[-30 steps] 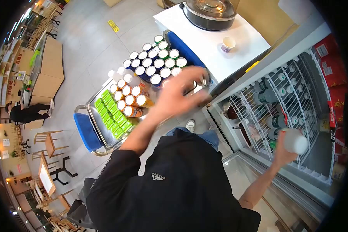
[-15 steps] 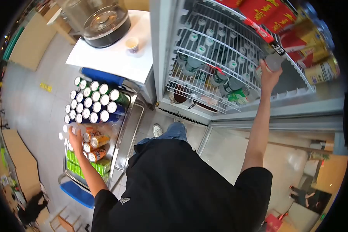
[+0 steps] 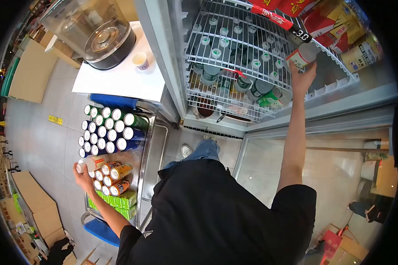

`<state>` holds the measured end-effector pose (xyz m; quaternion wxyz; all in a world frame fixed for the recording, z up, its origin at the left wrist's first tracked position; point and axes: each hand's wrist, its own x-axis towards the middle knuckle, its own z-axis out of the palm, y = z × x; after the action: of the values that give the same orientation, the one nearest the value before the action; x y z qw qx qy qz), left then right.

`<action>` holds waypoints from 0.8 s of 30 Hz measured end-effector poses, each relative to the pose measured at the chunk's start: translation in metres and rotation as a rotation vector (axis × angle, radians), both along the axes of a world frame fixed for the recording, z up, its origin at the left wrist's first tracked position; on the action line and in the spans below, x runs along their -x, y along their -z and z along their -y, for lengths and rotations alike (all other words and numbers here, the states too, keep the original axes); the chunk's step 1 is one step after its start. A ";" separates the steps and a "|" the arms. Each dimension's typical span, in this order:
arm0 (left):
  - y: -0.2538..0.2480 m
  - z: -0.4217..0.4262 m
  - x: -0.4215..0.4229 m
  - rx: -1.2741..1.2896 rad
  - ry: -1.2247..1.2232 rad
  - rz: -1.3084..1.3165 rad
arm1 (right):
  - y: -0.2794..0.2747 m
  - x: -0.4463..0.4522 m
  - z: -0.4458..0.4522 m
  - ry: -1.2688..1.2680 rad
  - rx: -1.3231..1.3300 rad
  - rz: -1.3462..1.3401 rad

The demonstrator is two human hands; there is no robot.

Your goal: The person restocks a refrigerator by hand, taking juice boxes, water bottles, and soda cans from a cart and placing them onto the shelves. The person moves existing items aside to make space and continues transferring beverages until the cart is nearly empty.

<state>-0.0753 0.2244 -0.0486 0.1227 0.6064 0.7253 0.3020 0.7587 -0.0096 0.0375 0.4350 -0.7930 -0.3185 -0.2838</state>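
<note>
My left hand (image 3: 82, 177) is at the far side of the metal cart, its fingers closed round the white-capped end of a bottle (image 3: 94, 163) that lies between blue cans (image 3: 105, 145) and orange cans (image 3: 112, 172). My right hand (image 3: 303, 76) is up inside the open fridge and grips a clear bottle with a red and white label (image 3: 302, 55) at the right end of a wire shelf (image 3: 252, 53). Green-topped bottles (image 3: 224, 43) stand to its left. A green can (image 3: 270, 96) lies on the shelf below.
A white table (image 3: 115, 79) holds a round appliance (image 3: 108, 44) and a paper cup (image 3: 140, 61). Green boxes (image 3: 124, 201) are on the cart (image 3: 141, 176), beside a blue chair-like piece (image 3: 102, 230). Red packages (image 3: 320, 9) fill the upper shelf. Other people are in the background.
My view has shifted slightly. My left hand has closed round a bottle on the cart. My right hand still holds its bottle at the shelf, now with the label showing.
</note>
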 end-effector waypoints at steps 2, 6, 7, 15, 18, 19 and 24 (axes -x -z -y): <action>-0.029 0.007 -0.009 0.015 0.000 -0.007 | -0.006 0.005 0.005 -0.017 0.108 -0.137; -0.074 0.021 -0.026 -0.123 0.048 -0.039 | -0.004 -0.008 0.007 0.161 0.314 -0.255; -0.083 0.024 -0.030 -0.141 0.068 -0.007 | -0.003 -0.017 0.006 0.201 0.365 -0.203; -0.147 0.053 -0.091 -0.261 0.258 0.214 | 0.024 -0.087 -0.011 0.167 0.152 -0.275; -0.153 0.065 -0.123 -0.310 0.392 0.256 | -0.002 0.007 -0.021 -0.074 -0.081 -0.259; -0.155 0.068 -0.137 -0.320 0.447 0.262 | -0.019 0.051 -0.023 -0.251 -0.089 -0.385; -0.164 0.085 -0.225 -0.187 0.667 0.288 | -0.050 0.227 -0.029 -1.018 0.363 -0.394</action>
<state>0.1500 0.1398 0.1158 0.2591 0.7694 0.4323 0.3924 0.5313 0.0192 0.0870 0.4251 -0.6394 -0.6167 0.1738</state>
